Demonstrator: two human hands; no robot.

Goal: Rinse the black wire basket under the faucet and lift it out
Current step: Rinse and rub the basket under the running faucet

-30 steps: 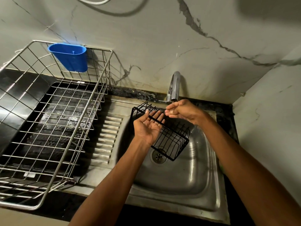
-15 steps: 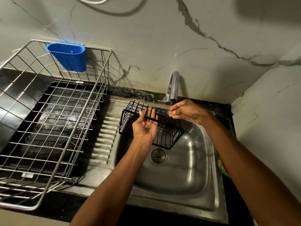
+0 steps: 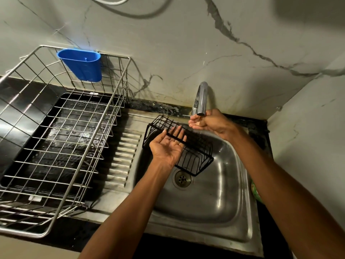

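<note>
The black wire basket hangs tilted over the steel sink, above the drain. My left hand lies palm up under its near rim. The fingers are straight and the rim wire rests across them. My right hand is off the basket, loosely cupped right under the spout of the chrome faucet. I cannot make out a stream of water.
A large steel drying rack stands left of the sink on a black tray, with a blue plastic cup hooked on its back rim. Marble walls close in behind and on the right. A green object peeks out beside my right forearm.
The basket swung left and levelled somewhat, and is now carried on my left hand alone. My right hand left the basket's rim and rose to the faucet spout.
</note>
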